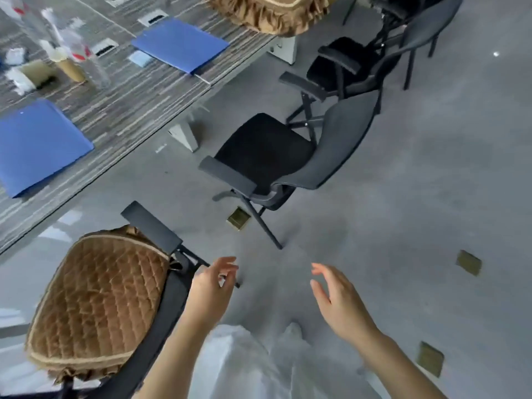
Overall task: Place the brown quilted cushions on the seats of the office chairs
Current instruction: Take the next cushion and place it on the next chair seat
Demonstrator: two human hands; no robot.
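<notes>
Two brown cushions (98,300) (270,12), three chairs (267,151) (342,67) (161,298), two blue folders (181,44) (40,145)

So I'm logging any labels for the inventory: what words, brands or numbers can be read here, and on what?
None can be read.
Blue folders: plain covers, no print visible.
Clear bottles on the table: red-and-white label patches, too blurred to read.
Quilted cushion and black chair: no markings visible.

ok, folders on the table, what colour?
Blue, both folders; clear in the head view.
</notes>
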